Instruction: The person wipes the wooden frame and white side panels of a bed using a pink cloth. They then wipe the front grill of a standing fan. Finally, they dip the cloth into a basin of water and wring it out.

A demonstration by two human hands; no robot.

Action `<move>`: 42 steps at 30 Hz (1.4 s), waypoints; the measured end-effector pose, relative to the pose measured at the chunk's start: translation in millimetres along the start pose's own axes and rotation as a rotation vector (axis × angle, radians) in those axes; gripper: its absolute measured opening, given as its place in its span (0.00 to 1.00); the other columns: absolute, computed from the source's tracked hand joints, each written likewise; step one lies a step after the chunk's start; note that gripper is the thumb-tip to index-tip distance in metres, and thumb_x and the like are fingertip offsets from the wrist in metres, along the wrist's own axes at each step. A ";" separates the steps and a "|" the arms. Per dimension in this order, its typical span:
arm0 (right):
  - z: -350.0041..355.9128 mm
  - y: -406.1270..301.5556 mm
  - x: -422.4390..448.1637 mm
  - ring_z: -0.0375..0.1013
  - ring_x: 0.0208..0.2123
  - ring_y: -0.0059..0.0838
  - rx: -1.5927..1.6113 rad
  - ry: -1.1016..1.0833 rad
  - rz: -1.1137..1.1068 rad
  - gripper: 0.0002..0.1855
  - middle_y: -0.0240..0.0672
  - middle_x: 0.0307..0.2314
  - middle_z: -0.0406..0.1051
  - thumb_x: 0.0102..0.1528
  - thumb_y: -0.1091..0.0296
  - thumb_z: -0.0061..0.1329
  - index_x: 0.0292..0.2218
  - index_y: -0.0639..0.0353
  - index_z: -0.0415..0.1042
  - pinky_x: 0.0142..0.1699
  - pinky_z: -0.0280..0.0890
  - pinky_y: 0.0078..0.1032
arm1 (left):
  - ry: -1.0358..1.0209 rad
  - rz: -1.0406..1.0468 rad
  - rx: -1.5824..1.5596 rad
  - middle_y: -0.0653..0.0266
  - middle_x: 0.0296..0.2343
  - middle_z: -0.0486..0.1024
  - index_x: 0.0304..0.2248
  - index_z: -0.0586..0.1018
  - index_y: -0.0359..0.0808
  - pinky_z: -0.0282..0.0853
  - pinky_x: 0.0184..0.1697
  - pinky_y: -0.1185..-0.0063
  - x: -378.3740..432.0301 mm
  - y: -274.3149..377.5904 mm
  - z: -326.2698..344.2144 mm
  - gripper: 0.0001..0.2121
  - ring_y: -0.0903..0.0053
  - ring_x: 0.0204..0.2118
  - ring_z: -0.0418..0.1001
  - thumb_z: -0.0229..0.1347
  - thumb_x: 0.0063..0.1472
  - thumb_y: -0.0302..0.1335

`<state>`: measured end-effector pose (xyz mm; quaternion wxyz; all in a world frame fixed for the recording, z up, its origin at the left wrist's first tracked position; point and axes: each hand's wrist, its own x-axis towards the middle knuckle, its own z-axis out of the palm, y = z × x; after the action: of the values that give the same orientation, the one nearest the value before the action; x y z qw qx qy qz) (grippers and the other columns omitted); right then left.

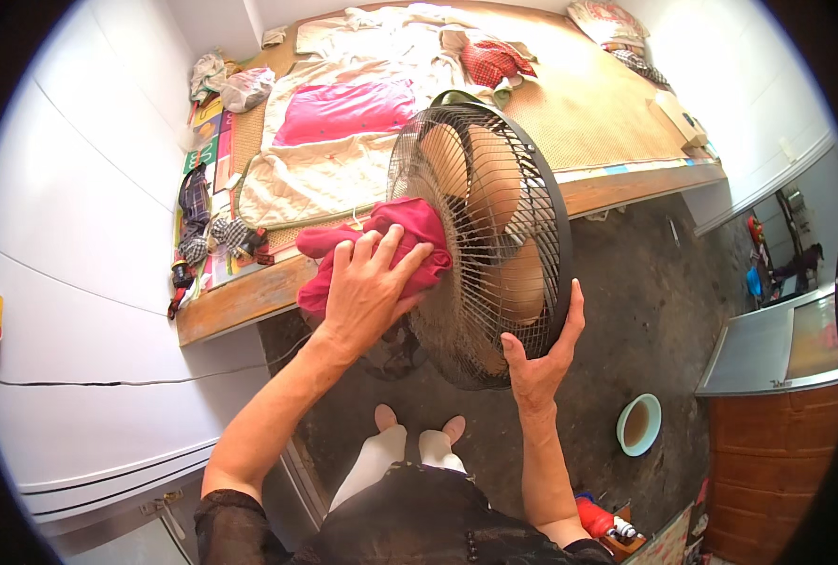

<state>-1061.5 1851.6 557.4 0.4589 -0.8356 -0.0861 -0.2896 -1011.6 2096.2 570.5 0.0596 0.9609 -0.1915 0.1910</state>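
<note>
A large electric fan [493, 233] with a round black wire guard and orange-brown blades stands in front of me, seen from the side. My left hand [373, 282] presses a crumpled dark pink cloth [412, 219] against the guard's left face, its fingers spread over the fabric. Around the guard's lower right rim, my right hand [546, 346] is curved, thumb on the near side and fingers along the outer edge. Dust-coloured wires show beside the cloth. The fan's base is mostly hidden below the guard.
Behind the fan is a wood-edged bed platform [249, 300] with a woven mat, a quilt [320, 180] and a pink cloth piece [348, 109]. A cable [143, 382] runs from the left wall. On the floor at right sits a pale green basin [624, 431] of murky water, near a brown cabinet [775, 459].
</note>
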 end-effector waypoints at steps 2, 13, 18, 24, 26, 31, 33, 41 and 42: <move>4.2 -2.6 2.3 0.56 0.60 0.48 -0.023 0.037 -0.002 0.51 0.51 0.59 0.53 0.48 0.56 0.64 0.61 0.69 0.49 0.64 0.51 0.39 | 0.014 0.072 0.049 0.58 0.48 0.69 0.52 0.73 0.49 0.60 0.45 0.69 14.9 -10.3 5.3 0.32 0.65 0.45 0.67 0.66 0.44 0.41; 14.5 -4.4 -4.2 0.57 0.59 0.42 -0.026 0.052 0.098 0.47 0.48 0.59 0.55 0.45 0.71 0.61 0.61 0.69 0.50 0.64 0.51 0.35 | -0.401 -0.395 -0.125 0.45 0.29 0.79 0.31 0.82 0.33 0.73 0.38 0.65 71.1 -82.5 14.1 0.26 0.55 0.33 0.79 0.52 0.54 0.52; 10.2 -3.6 -10.4 0.57 0.60 0.41 0.017 0.056 0.131 0.47 0.46 0.59 0.55 0.46 0.73 0.61 0.62 0.69 0.50 0.63 0.51 0.34 | -0.534 -0.590 -0.617 0.53 0.32 0.79 0.37 0.81 0.33 0.70 0.41 0.75 44.8 -128.8 19.9 0.24 0.67 0.34 0.77 0.52 0.60 0.49; 7.3 1.2 -12.7 0.57 0.59 0.39 0.069 0.058 0.140 0.46 0.45 0.58 0.55 0.47 0.73 0.60 0.62 0.68 0.50 0.64 0.50 0.33 | -0.434 -1.000 -1.769 0.61 0.44 0.76 0.52 0.71 0.35 0.72 0.48 0.74 -54.4 -172.8 91.6 0.19 0.77 0.43 0.75 0.45 0.68 0.38; 9.8 1.1 -10.9 0.57 0.59 0.39 0.104 0.063 0.143 0.46 0.44 0.58 0.54 0.48 0.72 0.59 0.62 0.68 0.49 0.64 0.50 0.33 | -0.321 -1.139 -1.867 0.60 0.46 0.75 0.54 0.68 0.36 0.72 0.50 0.70 -88.8 -158.2 109.9 0.22 0.71 0.45 0.75 0.44 0.68 0.41; 4.3 5.9 -8.6 0.55 0.60 0.39 0.098 0.056 0.156 0.45 0.45 0.58 0.53 0.50 0.71 0.58 0.62 0.68 0.48 0.64 0.48 0.33 | 0.202 -1.211 -1.872 0.60 0.45 0.75 0.52 0.70 0.33 0.71 0.51 0.70 -107.5 -68.3 108.8 0.23 0.68 0.45 0.74 0.44 0.68 0.44; 4.0 6.4 -9.5 0.54 0.60 0.39 0.097 0.055 0.161 0.45 0.45 0.59 0.52 0.50 0.71 0.58 0.62 0.68 0.48 0.64 0.48 0.33 | 0.350 -1.190 -1.732 0.63 0.44 0.76 0.50 0.72 0.33 0.70 0.49 0.74 -104.5 -47.5 90.8 0.20 0.73 0.43 0.75 0.48 0.67 0.39; 4.5 3.4 -12.0 0.53 0.61 0.39 0.080 0.054 0.150 0.44 0.45 0.59 0.53 0.50 0.72 0.58 0.62 0.68 0.48 0.65 0.47 0.33 | 0.566 -0.937 -1.102 0.66 0.34 0.75 0.43 0.76 0.27 0.67 0.42 0.80 -90.9 -15.4 42.4 0.13 0.81 0.35 0.70 0.54 0.61 0.26; 3.0 4.4 -12.2 0.54 0.61 0.38 0.058 0.054 0.147 0.44 0.45 0.59 0.53 0.50 0.73 0.58 0.62 0.68 0.48 0.65 0.47 0.33 | 0.556 -0.903 -1.069 0.66 0.33 0.75 0.42 0.76 0.27 0.67 0.41 0.80 -86.0 -17.7 39.0 0.12 0.82 0.34 0.70 0.54 0.61 0.26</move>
<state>-1068.5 1853.1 546.2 0.5053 -0.8178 -0.0204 -0.2747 -1064.7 2134.9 500.3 0.6365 0.7025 0.1769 0.2647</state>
